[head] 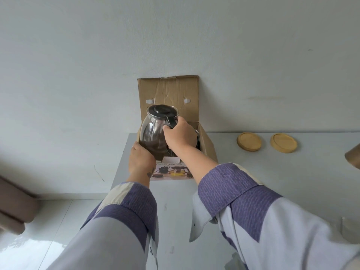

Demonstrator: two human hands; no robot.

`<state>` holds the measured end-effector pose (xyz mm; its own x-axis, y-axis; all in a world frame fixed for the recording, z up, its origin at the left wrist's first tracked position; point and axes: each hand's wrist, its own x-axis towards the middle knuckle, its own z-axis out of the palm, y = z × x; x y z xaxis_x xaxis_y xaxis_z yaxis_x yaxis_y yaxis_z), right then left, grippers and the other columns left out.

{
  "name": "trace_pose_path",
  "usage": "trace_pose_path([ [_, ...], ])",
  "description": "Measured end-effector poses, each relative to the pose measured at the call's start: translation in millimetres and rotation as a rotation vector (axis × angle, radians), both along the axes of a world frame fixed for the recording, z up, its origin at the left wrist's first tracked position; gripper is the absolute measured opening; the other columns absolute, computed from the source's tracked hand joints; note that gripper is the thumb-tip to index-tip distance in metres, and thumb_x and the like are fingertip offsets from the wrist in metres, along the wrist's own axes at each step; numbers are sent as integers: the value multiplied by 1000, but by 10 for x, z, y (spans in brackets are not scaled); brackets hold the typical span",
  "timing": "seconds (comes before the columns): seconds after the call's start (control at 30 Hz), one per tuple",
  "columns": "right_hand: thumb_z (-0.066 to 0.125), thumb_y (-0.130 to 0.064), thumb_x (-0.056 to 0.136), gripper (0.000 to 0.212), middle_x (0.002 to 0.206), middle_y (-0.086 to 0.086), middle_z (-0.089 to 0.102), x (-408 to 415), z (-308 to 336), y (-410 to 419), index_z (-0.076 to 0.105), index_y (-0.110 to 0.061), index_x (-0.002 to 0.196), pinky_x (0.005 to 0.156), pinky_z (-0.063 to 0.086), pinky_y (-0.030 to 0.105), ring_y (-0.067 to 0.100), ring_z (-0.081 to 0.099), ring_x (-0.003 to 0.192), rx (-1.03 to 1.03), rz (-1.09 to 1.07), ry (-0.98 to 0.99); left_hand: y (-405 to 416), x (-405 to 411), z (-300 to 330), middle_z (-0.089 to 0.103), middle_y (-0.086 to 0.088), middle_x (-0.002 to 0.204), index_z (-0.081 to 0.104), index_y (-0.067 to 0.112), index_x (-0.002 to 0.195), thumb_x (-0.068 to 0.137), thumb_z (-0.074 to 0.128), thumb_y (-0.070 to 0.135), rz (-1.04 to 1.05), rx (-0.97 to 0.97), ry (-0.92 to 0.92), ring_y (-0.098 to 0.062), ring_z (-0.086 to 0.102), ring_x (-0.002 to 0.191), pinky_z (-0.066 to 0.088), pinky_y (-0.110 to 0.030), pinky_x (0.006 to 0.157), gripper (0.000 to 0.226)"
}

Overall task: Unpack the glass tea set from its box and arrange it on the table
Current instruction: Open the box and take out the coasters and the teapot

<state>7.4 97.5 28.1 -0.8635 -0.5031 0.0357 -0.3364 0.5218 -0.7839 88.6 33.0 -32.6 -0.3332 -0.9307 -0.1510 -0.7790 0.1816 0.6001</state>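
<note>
Head view: one wide frame, looking down over both forearms.
Table (253,172): pale top carrying everything; bare stretch lies right of the grip, toward the coasters. Probably the place to set down.
Box (208,147): cardboard, open, flap standing back against the wall behind the grip; printed front panel faces the person, below the grip.
Teapot (153,137): glass, dark lid on, upright, risen partly out of the box; its base looks still below the box's front rim, though I cannot tell for sure.
Right hand (180,136): fingers wrapped round the black handle, bearing the pot's weight.
Left hand (141,158): below and left of the grip, fingers over the box's front left corner, holding it down.
Coasters (249,141): two wooden discs, well right of the grip, flat on the table.
Doing it well: lift straight up until the base clears the rim, keep the lid level, keep the box pinned.
Risk: glass knocking the cardboard edge; other pieces may sit inside, hidden.
</note>
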Motion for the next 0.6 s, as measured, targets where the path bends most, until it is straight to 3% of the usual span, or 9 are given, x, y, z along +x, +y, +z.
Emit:
trace_pose_path([
  [0.13,55,-37,88,38,106,3,68,-94,118,100,54,-16,119,77,58,43,27,68,90,-90,-12,-18,11,-1,-3,47,-20,131,34,1,134,85,48,-5,-2,-11,-19,-38,48,118,44,-46,96,52],
  [0.43,58,-36,88,37,101,0,70,-443,195,401,53,-22,121,75,59,39,19,70,81,-232,-96,-145,55,-60,32,41,-18,139,28,3,140,80,55,-8,40,-15,-144,-37,42,126,40,-48,101,67],
  [0.5,57,-37,87,35,99,-1,70,-521,219,494,53,-24,120,78,58,41,22,70,84,-225,-127,-112,98,-99,50,37,-16,143,24,4,143,81,54,-1,34,-83,-215,-34,37,131,33,-49,107,69],
  [0.6,54,-35,89,33,100,-1,69,-681,329,660,51,-22,118,81,56,41,26,70,80,-148,-164,-14,271,-283,99,12,-10,158,9,8,150,89,45,13,-42,-227,-283,-26,11,145,12,-51,116,72],
])
